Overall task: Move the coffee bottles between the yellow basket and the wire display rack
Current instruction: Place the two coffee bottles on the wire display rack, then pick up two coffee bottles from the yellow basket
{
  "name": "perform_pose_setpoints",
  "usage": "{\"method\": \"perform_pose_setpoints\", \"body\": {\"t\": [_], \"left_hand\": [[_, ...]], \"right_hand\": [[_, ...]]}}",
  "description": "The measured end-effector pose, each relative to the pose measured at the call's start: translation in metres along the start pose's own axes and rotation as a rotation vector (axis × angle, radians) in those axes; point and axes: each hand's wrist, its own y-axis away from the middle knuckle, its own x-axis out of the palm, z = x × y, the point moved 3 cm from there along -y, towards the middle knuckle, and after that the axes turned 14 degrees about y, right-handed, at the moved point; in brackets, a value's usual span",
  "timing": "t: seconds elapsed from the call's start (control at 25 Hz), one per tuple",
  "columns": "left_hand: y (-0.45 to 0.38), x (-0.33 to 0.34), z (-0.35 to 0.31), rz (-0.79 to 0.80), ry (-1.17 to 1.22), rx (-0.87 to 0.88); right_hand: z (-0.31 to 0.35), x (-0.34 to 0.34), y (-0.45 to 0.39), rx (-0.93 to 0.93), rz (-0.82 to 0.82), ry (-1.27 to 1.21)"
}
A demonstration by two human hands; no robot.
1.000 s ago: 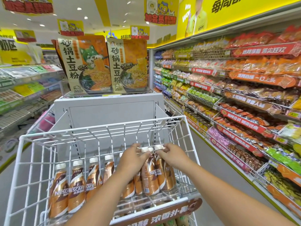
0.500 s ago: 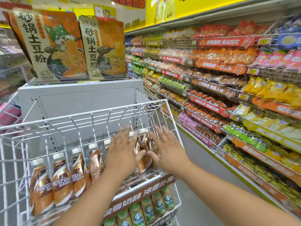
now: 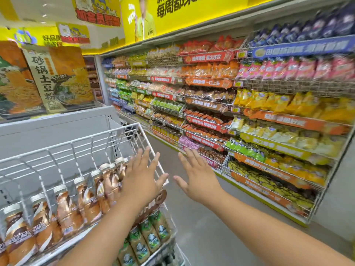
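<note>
Now both empty hands (image 3: 171, 181) hover spread right of the coffee bottles (image 3: 76, 204).

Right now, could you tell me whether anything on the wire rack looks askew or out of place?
Nothing stands out. The coffee bottles stand in a row on the wire display rack; they seem to lean, but the wide-angle picture is blurred. Green-labelled bottles sit on the tier below. Both hands, left and right, are empty.
</note>
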Motion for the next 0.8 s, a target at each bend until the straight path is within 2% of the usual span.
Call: {"method": "perform_pose_setpoints", "body": {"t": [0.24, 0.48, 0.8], "left_hand": [[0.010, 0.042, -0.162, 0.064, 0.057, 0.151], [0.045, 0.104, -0.360, 0.078, 0.144, 0.283], [0.097, 0.175, -0.612, 0.257, 0.253, 0.526]], "right_hand": [[-0.136, -0.008, 0.113, 0.190, 0.021, 0.048], [-0.302, -0.003, 0.284, 0.437, 0.130, 0.100], [-0.472, -0.024, 0.499, 0.780, 0.211, 0.142]]}}
